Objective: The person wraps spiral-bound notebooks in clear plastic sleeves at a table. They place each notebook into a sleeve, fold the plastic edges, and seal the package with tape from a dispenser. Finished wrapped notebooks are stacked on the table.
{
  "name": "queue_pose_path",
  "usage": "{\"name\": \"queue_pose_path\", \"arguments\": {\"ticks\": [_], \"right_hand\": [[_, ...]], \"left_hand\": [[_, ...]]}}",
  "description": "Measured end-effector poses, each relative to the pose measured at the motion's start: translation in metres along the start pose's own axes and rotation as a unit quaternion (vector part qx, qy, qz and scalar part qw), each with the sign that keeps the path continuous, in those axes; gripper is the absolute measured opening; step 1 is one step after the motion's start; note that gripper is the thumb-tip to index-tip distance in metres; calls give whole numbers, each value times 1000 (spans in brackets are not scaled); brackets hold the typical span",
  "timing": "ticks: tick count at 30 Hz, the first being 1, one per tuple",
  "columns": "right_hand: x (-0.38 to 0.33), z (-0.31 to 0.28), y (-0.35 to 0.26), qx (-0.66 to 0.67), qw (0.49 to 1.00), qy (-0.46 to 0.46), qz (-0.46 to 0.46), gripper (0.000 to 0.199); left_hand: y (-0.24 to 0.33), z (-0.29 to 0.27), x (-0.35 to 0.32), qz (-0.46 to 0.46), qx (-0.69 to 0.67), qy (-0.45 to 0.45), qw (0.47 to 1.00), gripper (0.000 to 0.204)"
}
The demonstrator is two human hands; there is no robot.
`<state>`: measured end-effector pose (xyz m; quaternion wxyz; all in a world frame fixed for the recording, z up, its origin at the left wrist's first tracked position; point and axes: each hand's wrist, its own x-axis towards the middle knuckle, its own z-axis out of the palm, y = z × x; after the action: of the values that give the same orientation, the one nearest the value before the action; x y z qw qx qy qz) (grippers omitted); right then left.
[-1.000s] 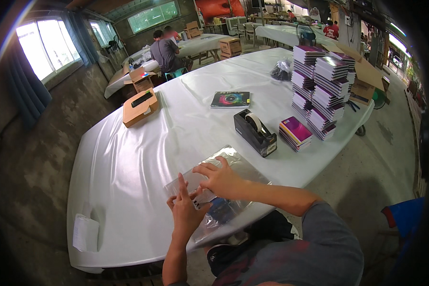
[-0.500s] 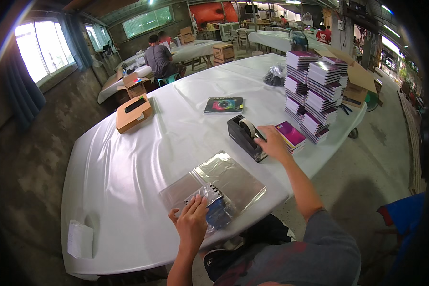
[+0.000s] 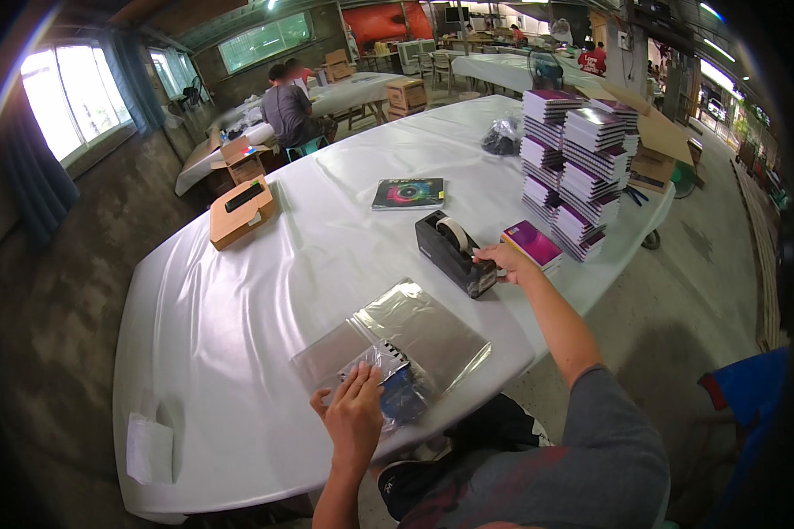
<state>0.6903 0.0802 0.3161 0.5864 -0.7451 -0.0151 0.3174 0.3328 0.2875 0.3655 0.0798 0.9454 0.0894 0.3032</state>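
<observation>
My left hand (image 3: 355,416) presses flat on a spiral-bound notebook (image 3: 397,384) lying inside a clear plastic sleeve (image 3: 393,339) near the front edge of the white table (image 3: 238,300). My right hand (image 3: 505,261) reaches out to the black tape dispenser (image 3: 453,253) and touches its near end, fingers pinched at the tape. Whether a piece of tape is between the fingers cannot be made out. Just right of that hand lies a purple notebook (image 3: 533,244).
Tall stacks of notebooks (image 3: 582,167) stand at the table's right end. A dark notebook (image 3: 408,193) lies mid-table and a brown cardboard box (image 3: 242,212) at the left. A white paper (image 3: 149,448) sits at the front left corner. A seated person (image 3: 287,110) works at another table behind.
My right hand left the plastic sleeve, swung right to the tape dispenser and now rests at its near end. My left hand stays on the notebook.
</observation>
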Motion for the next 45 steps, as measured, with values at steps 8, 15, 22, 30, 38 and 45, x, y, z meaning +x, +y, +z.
{"name": "queue_pose_path", "arguments": {"ticks": [8,15,22,30,38,45], "right_hand": [[-16,14,-20,83,996,-9,9,33],[-31,16,-5,183,980,0,-73,28],[-28,13,45,354,919,-43,-166,24],[-43,26,62,-353,777,391,-345,12],[-52,1,82,-159,955,150,-199,5],[-111,37,42,-235,899,159,-335,11]], "left_hand": [[0,0,-1,-6,17,-7,1000,21],[0,0,0,-23,-5,-14,1000,20],[-1,-1,-1,-9,8,-6,1000,21],[-1,-2,-1,0,18,-2,1000,25],[2,-3,-1,-10,-37,15,999,28],[-5,4,-5,0,-51,35,998,27]]}}
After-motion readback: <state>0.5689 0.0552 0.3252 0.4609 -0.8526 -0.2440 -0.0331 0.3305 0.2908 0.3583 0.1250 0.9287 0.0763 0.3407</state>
